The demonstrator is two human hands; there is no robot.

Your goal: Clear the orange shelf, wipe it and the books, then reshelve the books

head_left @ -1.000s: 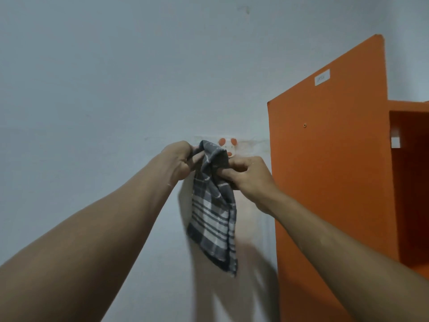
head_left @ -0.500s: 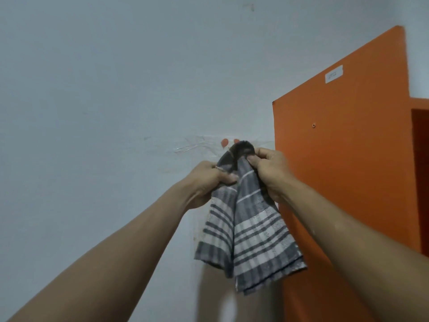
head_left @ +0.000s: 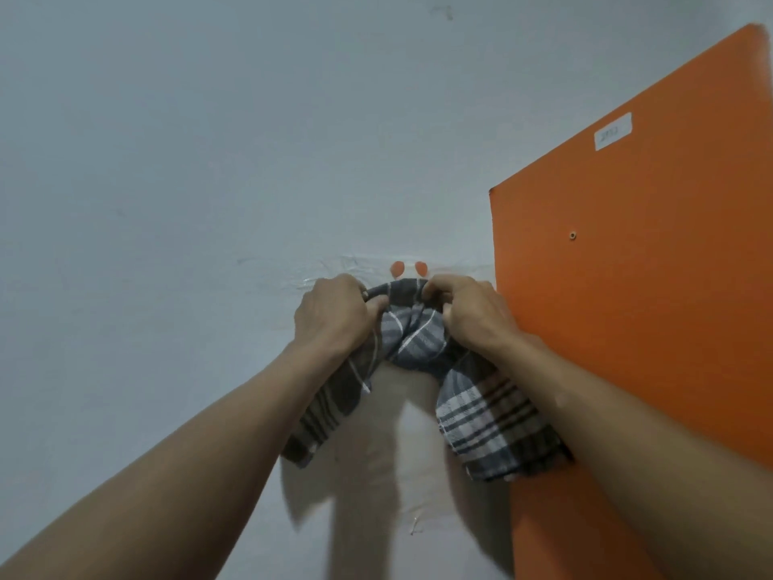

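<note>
A grey checked cloth (head_left: 412,337) is stretched between my two hands against the pale wall, just under a small wall hook with two orange marks (head_left: 409,268). My left hand (head_left: 334,316) grips the cloth's left part and my right hand (head_left: 468,313) grips its right part; both ends hang down below my wrists. The orange shelf (head_left: 636,286) shows only its outer side panel at the right, touching my right forearm's side of the view. No books are in view.
The pale wall (head_left: 209,161) fills the left and top. A clear adhesive film surrounds the hook. A white label (head_left: 613,131) and a small screw (head_left: 572,235) sit on the orange panel.
The cloth hung bunched from the hook; my hands have pulled it wider apart, so it now spans between them with two ends hanging. The view has turned left, hiding the shelf's open inside.
</note>
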